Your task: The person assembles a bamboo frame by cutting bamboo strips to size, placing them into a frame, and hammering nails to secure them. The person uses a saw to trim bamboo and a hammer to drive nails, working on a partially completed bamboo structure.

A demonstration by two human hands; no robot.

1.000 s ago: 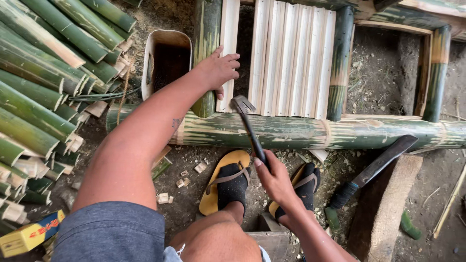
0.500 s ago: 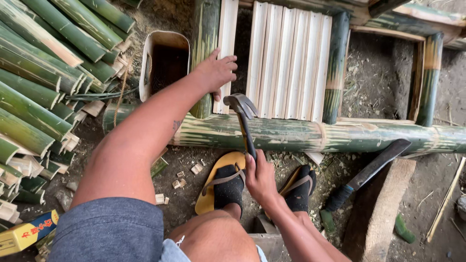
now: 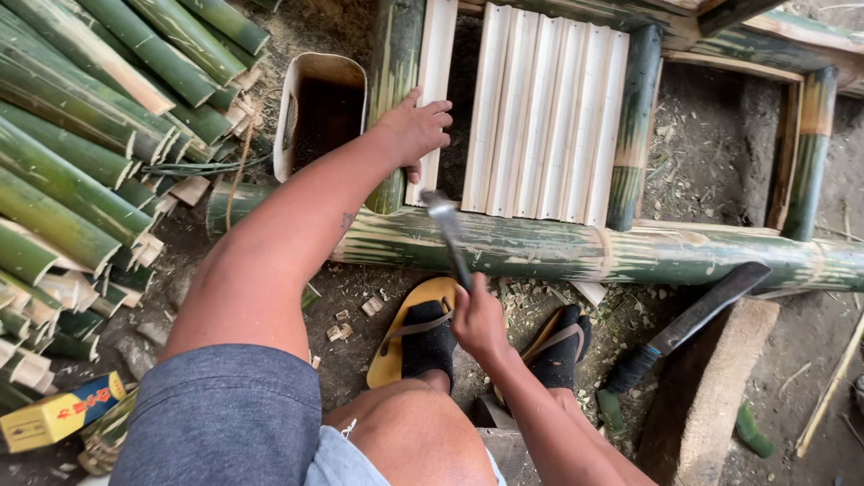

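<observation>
My left hand (image 3: 416, 129) presses down on a pale split bamboo slat (image 3: 438, 63) that lies beside a green bamboo post (image 3: 392, 54). My right hand (image 3: 478, 321) grips the handle of a hammer (image 3: 447, 229), whose metal head is blurred just above the long green bamboo pole (image 3: 630, 252) running across the frame. A row of several pale split slats (image 3: 544, 117) rests on that pole to the right of my left hand. My feet in black socks and yellow sandals (image 3: 416, 335) stand below the pole.
A pile of cut green bamboo (image 3: 81, 135) fills the left side. An open pale container (image 3: 322, 108) stands behind my left arm. A machete (image 3: 688, 324) leans on a wooden block (image 3: 711, 387) at right. A yellow box (image 3: 58, 412) lies at bottom left.
The hammer has swung left and down toward the slat under my left hand, and its head is now blurred. My left hand has stayed on the slat.
</observation>
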